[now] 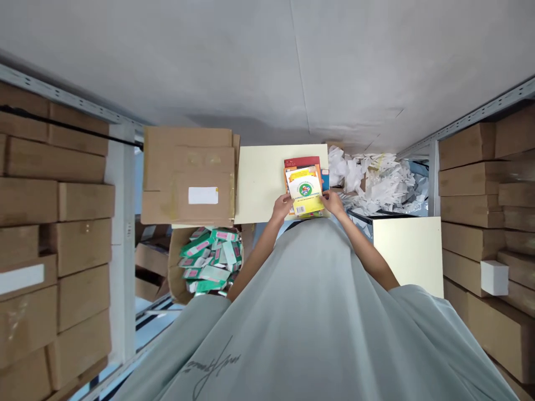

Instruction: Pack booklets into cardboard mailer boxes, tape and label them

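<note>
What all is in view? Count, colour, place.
Booklet: one, yellow and white, between both hands
Books: at least two, red and orange, beneath the booklet
Blue item: one, blue, beside the books
Tabletop: one, cream, under the books
Cardboard: one, brown, tabletop's left end
Open carton: one, brown, left of the shirt
Small boxes: many, green and white, in that carton
Crumpled paper: many pieces, white, right of tabletop
Panel: one, cream, right of shirt
Stacked cartons: many, brown, both sides
White box: one, white, right stack
Metal posts: two, pale grey, both sides
Wall: one, whitish, ahead
Shirt: one, grey, lower middle
Left hand: one, bare, booklet's left edge
Right hand: one, bare, booklet's right edge
</note>
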`<state>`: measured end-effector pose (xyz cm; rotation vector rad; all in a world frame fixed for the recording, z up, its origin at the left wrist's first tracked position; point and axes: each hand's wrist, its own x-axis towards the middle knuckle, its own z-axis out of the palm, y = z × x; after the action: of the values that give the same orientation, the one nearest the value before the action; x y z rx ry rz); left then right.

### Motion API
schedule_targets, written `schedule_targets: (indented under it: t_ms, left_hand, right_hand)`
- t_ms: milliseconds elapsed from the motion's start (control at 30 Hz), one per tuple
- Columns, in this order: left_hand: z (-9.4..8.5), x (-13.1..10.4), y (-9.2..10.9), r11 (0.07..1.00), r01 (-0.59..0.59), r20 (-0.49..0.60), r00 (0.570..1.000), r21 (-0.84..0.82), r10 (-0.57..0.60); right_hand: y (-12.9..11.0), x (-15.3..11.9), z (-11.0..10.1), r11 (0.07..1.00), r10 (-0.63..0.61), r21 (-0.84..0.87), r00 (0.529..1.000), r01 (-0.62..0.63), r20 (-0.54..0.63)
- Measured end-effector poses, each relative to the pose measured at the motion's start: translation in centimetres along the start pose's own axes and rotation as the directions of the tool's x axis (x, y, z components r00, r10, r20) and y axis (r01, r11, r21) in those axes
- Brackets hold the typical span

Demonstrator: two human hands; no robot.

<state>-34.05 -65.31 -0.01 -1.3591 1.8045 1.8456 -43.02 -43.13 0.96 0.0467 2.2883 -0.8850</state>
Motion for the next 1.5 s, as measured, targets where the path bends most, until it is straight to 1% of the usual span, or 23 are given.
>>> schedule_targets:
  t_ms: [133, 267, 367, 467, 567, 633, 700, 767, 833, 900, 967, 1000, 1067, 1133, 1200, 1267, 1367, 1433, 1500]
  left_hand:
    - [-0.3, -0.8, 0.1, 0.999, 0.005, 0.097, 0.995, -0.044, 0.000]
    - [-0.7, -1.6, -0.5, 0.998, 0.011, 0.180, 0.984, -0.061, 0.000]
    - [-0.9, -2.2, -1.1, 0.998, 0.024, 0.238, 0.971, -0.052, -0.011]
    - [-1.1, -3.0, -1.7, 0.999, 0.029, 0.278, 0.960, -0.024, -0.021]
    - [-0.6, -4.2, -2.2, 1.000, 0.024, 0.313, 0.949, 0.012, -0.026]
    - [0.2, -5.3, -2.3, 0.999, 0.025, 0.340, 0.940, 0.033, -0.035]
    - [1.6, -6.9, -2.4, 0.999, 0.032, 0.369, 0.928, 0.044, -0.046]
    - [3.8, -8.7, -2.4, 0.999, 0.029, 0.405, 0.913, 0.041, -0.043]
    - [6.7, -10.7, -2.5, 0.999, 0.017, 0.456, 0.889, 0.034, -0.031]
    - [10.4, -13.0, -2.6, 1.000, -0.006, 0.525, 0.851, 0.014, -0.002]
    - [14.6, -15.6, -3.0, 0.999, -0.043, 0.598, 0.801, -0.001, 0.036]
    - [16.8, -17.1, -3.3, 0.997, -0.071, 0.638, 0.768, 0.002, 0.054]
    - [21.3, -20.4, -4.1, 0.991, -0.133, 0.722, 0.689, 0.032, 0.069]
    - [25.7, -24.1, -5.1, 0.980, -0.183, 0.797, 0.602, 0.077, 0.049]
    - [29.7, -27.9, -6.2, 0.966, -0.226, 0.849, 0.529, 0.127, 0.013]
    - [33.1, -31.8, -7.2, 0.942, -0.289, 0.883, 0.469, 0.169, -0.015]
    - [37.1, -37.1, -8.4, 0.899, -0.392, 0.928, 0.372, 0.194, -0.038]
    - [39.1, -40.0, -9.1, 0.878, -0.440, 0.952, 0.301, 0.190, -0.055]
    - [40.6, -42.2, -9.6, 0.862, -0.471, 0.967, 0.241, 0.188, -0.079]
  right_hand:
    - [-0.7, -1.6, 0.8, 0.999, 0.048, -0.005, 0.994, -0.049, -0.101]
    - [-0.7, -2.8, 1.5, 0.994, 0.104, -0.005, 0.975, -0.107, -0.196]
    - [-0.5, -3.5, 1.3, 0.992, 0.130, 0.023, 0.968, -0.128, -0.215]
    - [-0.2, -5.0, 1.0, 0.988, 0.143, 0.081, 0.969, -0.129, -0.201]
    - [0.2, -7.9, 1.1, 0.984, 0.113, 0.155, 0.973, -0.082, -0.199]
    - [0.6, -10.5, 1.3, 0.969, 0.058, 0.247, 0.970, 0.001, -0.234]
    - [1.4, -13.5, 1.2, 0.918, -0.001, 0.378, 0.952, 0.123, -0.307]
    - [2.8, -16.7, 0.5, 0.825, -0.032, 0.510, 0.920, 0.245, -0.390]
    - [4.9, -20.0, -0.8, 0.732, -0.012, 0.607, 0.896, 0.310, -0.444]
    - [7.9, -23.2, -2.5, 0.668, 0.048, 0.666, 0.874, 0.332, -0.484]
    - [11.6, -26.5, -4.4, 0.633, 0.149, 0.701, 0.838, 0.327, -0.525]
    - [13.8, -28.2, -5.3, 0.619, 0.207, 0.717, 0.813, 0.322, -0.544]
    - [18.4, -31.6, -6.9, 0.588, 0.320, 0.744, 0.754, 0.318, -0.574]
    - [23.3, -35.0, -8.2, 0.562, 0.407, 0.757, 0.686, 0.333, -0.603]
    - [27.8, -38.1, -8.9, 0.536, 0.481, 0.764, 0.614, 0.359, -0.626]
    - [31.7, -40.9, -9.0, 0.494, 0.553, 0.781, 0.556, 0.382, -0.621]
    - [35.9, -43.9, -8.8, 0.402, 0.660, 0.815, 0.485, 0.416, -0.573]
    - [37.6, -45.2, -8.7, 0.341, 0.718, 0.827, 0.443, 0.447, -0.536]
    - [38.6, -46.1, -8.8, 0.292, 0.756, 0.826, 0.412, 0.482, -0.508]
